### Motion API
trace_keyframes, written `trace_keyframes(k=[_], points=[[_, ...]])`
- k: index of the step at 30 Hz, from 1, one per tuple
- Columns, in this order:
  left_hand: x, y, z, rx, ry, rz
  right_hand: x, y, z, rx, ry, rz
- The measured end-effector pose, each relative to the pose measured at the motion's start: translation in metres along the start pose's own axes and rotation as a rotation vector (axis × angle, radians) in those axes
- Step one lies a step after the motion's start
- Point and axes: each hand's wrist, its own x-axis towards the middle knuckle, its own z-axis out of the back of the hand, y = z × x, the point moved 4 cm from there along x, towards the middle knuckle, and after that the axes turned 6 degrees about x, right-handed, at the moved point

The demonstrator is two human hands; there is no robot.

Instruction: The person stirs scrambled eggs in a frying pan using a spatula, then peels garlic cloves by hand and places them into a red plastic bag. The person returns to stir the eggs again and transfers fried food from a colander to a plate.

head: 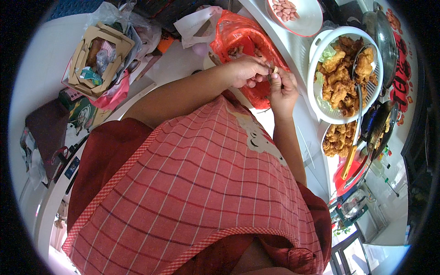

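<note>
My left hand [250, 71] and my right hand [284, 90] meet fingertip to fingertip, pinching a small pale piece [275, 69] between them. It looks like a peanut or a bit of its shell, partly hidden by the fingers. Below the hands hangs an open red plastic bag [263, 98] with brownish scraps [237, 51] inside, which look like shells. On the white counter beyond stands a white bowl [311, 20] with a red rim, holding shelled pinkish peanuts [285, 10].
Right of my hands, a white colander [311, 87] holds fried pieces [335, 82], lettuce and a ladle [359, 99]. More fried pieces [338, 139] lie below. A wok [388, 129] sits by a blue flame; a lidded pot [383, 44] stands behind. A cardboard box [120, 39] holds rubbish at left.
</note>
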Motion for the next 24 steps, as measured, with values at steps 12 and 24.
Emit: trace_keyframes(k=[12, 24], points=[[-0.001, 0.004, 0.003, -0.081, 0.057, 0.056, -0.002, -0.001, 0.001, 0.069, 0.011, -0.048], [-0.036, -0.040, 0.004, -0.092, 0.033, -0.010, -0.002, -0.023, 0.001, 0.706, 0.018, -0.767]])
